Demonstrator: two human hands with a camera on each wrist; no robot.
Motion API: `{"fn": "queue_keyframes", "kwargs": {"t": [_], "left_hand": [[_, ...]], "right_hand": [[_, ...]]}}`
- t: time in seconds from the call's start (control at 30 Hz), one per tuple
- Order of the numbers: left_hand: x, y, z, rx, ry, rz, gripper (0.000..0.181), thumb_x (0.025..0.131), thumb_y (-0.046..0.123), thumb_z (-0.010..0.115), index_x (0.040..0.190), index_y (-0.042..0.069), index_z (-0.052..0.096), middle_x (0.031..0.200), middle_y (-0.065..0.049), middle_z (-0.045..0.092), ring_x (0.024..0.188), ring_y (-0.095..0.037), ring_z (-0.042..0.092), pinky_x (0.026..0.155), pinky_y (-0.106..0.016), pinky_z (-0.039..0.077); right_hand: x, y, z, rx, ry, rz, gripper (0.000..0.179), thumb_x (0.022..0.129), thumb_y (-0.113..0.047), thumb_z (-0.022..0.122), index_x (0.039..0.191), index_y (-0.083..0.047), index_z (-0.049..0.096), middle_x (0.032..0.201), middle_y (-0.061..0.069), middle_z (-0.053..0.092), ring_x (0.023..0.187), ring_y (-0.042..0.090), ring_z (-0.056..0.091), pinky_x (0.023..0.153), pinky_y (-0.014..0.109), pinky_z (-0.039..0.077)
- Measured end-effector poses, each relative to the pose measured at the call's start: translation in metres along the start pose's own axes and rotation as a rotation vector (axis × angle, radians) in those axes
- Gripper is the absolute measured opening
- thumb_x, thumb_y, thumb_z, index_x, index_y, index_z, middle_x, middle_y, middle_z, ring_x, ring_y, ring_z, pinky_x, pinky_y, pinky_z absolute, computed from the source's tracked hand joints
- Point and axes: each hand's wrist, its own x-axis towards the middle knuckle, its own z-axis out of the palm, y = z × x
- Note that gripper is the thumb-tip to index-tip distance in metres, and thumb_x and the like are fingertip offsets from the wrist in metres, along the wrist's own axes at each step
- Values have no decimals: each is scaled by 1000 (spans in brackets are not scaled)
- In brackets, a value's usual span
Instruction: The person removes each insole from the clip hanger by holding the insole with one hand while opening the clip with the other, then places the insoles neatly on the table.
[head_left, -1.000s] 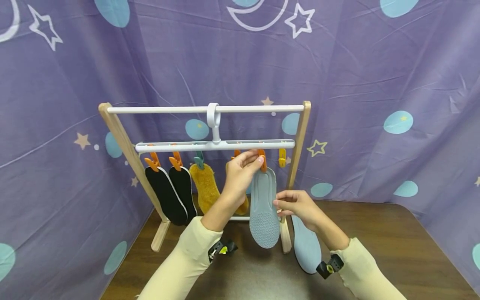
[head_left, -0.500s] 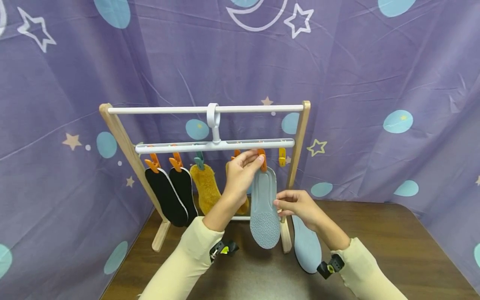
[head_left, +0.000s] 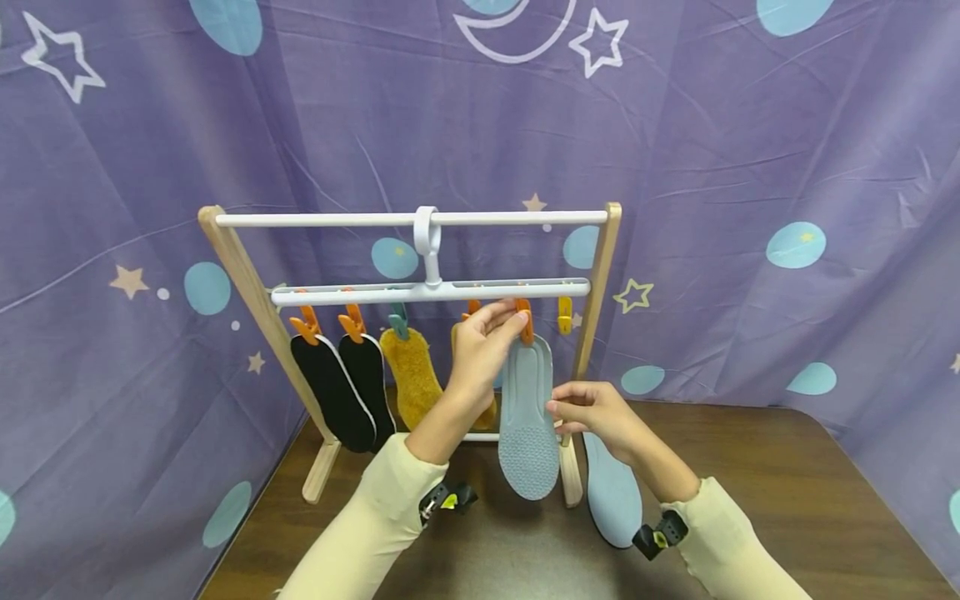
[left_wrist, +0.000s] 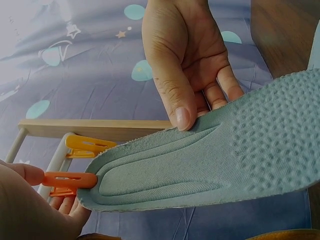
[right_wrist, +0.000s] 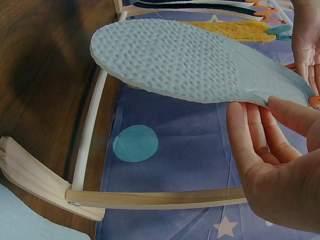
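A light grey-blue insole (head_left: 528, 425) hangs toe-up below the white hanger bar (head_left: 360, 293), its top end in an orange clothespin (head_left: 525, 323). My left hand (head_left: 480, 350) pinches that clothespin between thumb and fingers, as the left wrist view also shows. Lower down, my right hand (head_left: 596, 412) pinches the insole's right edge, thumb (left_wrist: 183, 117) on the front face and fingers behind it. The insole's textured heel points down. A second blue insole (head_left: 615, 492) lies on the table beyond the rack's right foot, partly under my right wrist.
Two black insoles (head_left: 333, 392) and a yellow fuzzy insole (head_left: 408, 375) hang at left from orange and green clothespins. Another yellow insole (head_left: 486, 414) is mostly behind my left hand. A yellow clothespin (head_left: 565, 316) hangs alone beside the wooden rack post (head_left: 597, 292).
Both hands keep their places on the clothespin and the insole. The insole's lower end shifts very slightly.
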Motion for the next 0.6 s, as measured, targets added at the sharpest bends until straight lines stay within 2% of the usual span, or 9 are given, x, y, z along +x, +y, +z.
{"fn": "queue_keyframes", "kwargs": {"t": [0.13, 0.27, 0.47, 0.6], "left_hand": [[-1, 0, 0, -9, 2, 3, 35, 96, 10, 68, 128, -4, 66, 121, -21, 72, 104, -17, 69, 93, -26, 57], [-1, -1, 1, -19, 9, 6, 34, 96, 10, 67, 127, -3, 67, 120, -21, 73, 102, -15, 69, 93, -26, 57], [0, 0, 1, -33, 4, -7, 38, 96, 11, 66, 131, -5, 64, 125, -21, 71, 110, -21, 69, 100, -32, 57], [2, -1, 0, -21, -11, -7, 40, 97, 12, 66, 133, -5, 62, 127, -21, 70, 114, -25, 69, 102, -34, 56]], "right_hand": [[-1, 1, 0, -1, 1, 5, 29, 98, -13, 68, 115, 10, 63, 93, -2, 69, 86, 13, 70, 87, 42, 63], [-1, 0, -1, -4, -4, 5, 30, 98, -14, 68, 116, 10, 64, 93, -2, 69, 87, 13, 70, 87, 41, 63], [0, -1, -2, -3, -3, 2, 30, 98, -13, 68, 115, 11, 64, 91, -2, 70, 86, 13, 71, 83, 36, 64], [2, -2, -3, -16, 2, 8, 30, 98, -14, 68, 115, 11, 64, 90, -3, 70, 85, 14, 72, 84, 38, 64]]}}
